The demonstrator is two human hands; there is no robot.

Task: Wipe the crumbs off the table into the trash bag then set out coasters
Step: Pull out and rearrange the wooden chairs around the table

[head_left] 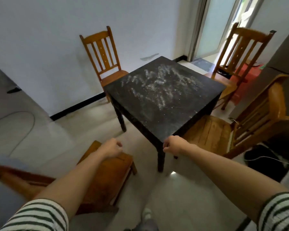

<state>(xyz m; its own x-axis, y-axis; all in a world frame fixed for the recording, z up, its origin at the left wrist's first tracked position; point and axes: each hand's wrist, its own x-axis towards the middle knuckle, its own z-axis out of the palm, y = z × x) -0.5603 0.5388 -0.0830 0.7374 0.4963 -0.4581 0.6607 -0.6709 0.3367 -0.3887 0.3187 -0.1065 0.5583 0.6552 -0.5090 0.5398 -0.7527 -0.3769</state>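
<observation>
Fingers on the left hand are curling in together into a loose fist, gripping nothing, and the right hand is doing the same thing, fingers tucked in with nothing in them. Both arms are reaching out forward in striped sleeves.

Going by a clock around the table, with 6 pointing back at the person: the right hand is hanging right at the near corner at 6, can't tell if it's actually touching it. The left hand is hovering out around 7, over a wooden chair.

Crumbs are sitting smeared in white streaks all over the black top, mostly the middle and the far half. More chairs are standing at 11 by the wall, at 2 by the doorway, and one is tucked in at 4. A dark bundle is lying on the floor past that one, can't tell what it is.
</observation>
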